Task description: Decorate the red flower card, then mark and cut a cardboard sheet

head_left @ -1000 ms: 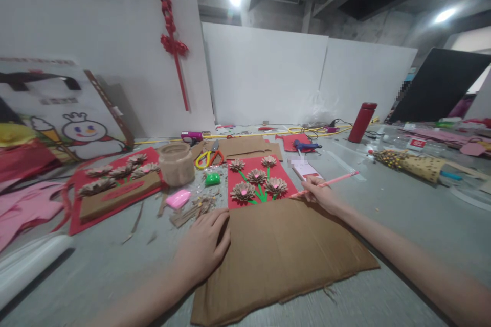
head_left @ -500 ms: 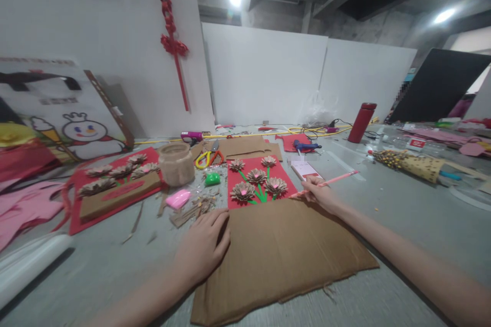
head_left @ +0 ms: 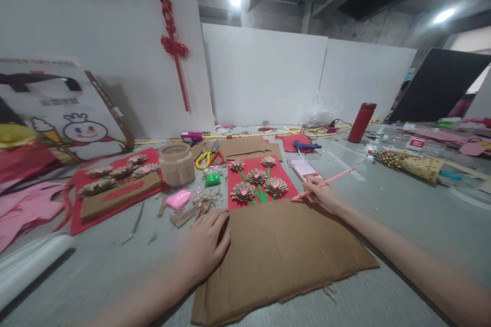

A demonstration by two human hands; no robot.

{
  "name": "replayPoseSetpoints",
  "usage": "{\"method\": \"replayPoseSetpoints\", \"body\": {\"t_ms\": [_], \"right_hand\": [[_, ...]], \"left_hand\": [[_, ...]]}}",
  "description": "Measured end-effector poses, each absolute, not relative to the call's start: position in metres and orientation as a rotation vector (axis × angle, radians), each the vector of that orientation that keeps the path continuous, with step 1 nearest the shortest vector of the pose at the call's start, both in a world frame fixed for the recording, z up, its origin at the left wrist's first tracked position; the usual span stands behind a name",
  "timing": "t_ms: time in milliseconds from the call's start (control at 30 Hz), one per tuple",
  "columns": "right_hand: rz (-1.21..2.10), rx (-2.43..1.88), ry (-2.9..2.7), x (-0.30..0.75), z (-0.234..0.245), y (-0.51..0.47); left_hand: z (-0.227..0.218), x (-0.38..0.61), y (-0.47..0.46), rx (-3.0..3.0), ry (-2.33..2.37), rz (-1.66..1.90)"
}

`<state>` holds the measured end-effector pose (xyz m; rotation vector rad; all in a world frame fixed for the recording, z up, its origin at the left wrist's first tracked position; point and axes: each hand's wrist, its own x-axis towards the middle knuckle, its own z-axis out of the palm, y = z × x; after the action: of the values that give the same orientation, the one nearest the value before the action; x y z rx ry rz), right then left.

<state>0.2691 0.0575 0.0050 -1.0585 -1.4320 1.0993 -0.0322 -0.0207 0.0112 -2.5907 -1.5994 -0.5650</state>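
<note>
A large brown cardboard sheet (head_left: 284, 255) lies on the grey floor in front of me. My left hand (head_left: 203, 248) rests flat on its left edge, fingers stretched out. My right hand (head_left: 321, 195) is closed on a pink pencil (head_left: 333, 180), its tip touching the far right corner of the cardboard. Just beyond the cardboard lies a red sheet (head_left: 259, 181) with brown paper flowers and green stems glued on it.
A phone (head_left: 305, 168) lies behind my right hand. Left of the red sheet are a green lump (head_left: 212, 179), a pink lump (head_left: 178, 198), cardboard scraps, yellow scissors (head_left: 207, 157) and a brown jar (head_left: 176, 163). A red bottle (head_left: 361, 122) and glue guns stand farther back.
The pencil's tip has shifted very slightly along the cardboard's far edge. My left hand has stayed still.
</note>
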Motion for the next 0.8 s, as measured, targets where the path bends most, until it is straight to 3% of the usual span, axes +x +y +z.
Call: {"method": "replayPoseSetpoints", "body": {"t_ms": [800], "right_hand": [[1.15,-1.02,-1.39,0.2694,0.0043,0.058]], "left_hand": [[0.0102,-0.0328,-0.0212,-2.585,-1.602,-0.528]]}}
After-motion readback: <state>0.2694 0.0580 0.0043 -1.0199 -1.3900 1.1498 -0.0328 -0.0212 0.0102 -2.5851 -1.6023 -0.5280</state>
